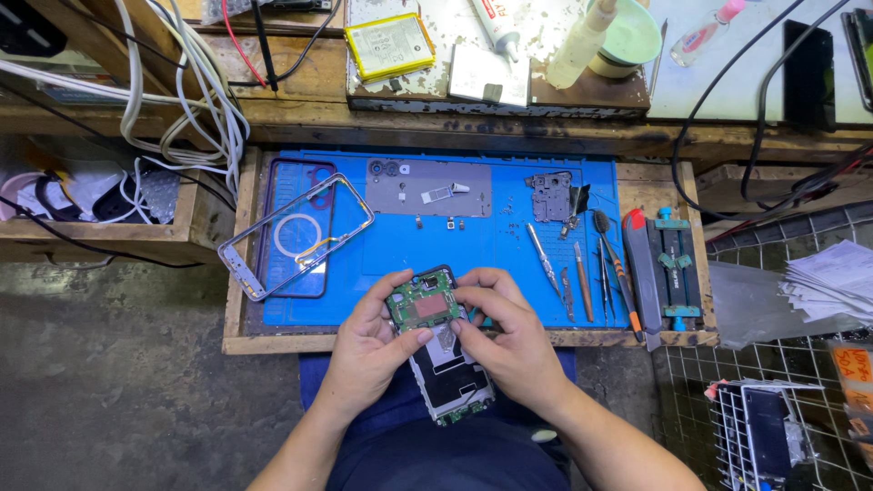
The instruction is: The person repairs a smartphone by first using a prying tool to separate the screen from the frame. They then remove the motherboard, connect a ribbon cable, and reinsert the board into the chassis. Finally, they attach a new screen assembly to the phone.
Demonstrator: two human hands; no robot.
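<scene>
Both hands hold the opened phone [443, 350] over my lap, just off the near edge of the blue mat [509, 241]. Left hand [368, 350] grips its left side, thumb resting on the green circuit board [423, 305]. Right hand [514, 341] closes round the right side, fingertips pressing at the board's edge.

Progress, as judged: back is off, board exposed and apparently not yet lifted out. Phone frame [296, 236] lies far left on the mat; grey tray [429, 188] holds small parts, far centre. Tweezers [544, 259] and screwdriver [617, 268] lie right.

Room: centre of the mat is free; the tools crowd the right edge, cables [182, 100] hang far left.
</scene>
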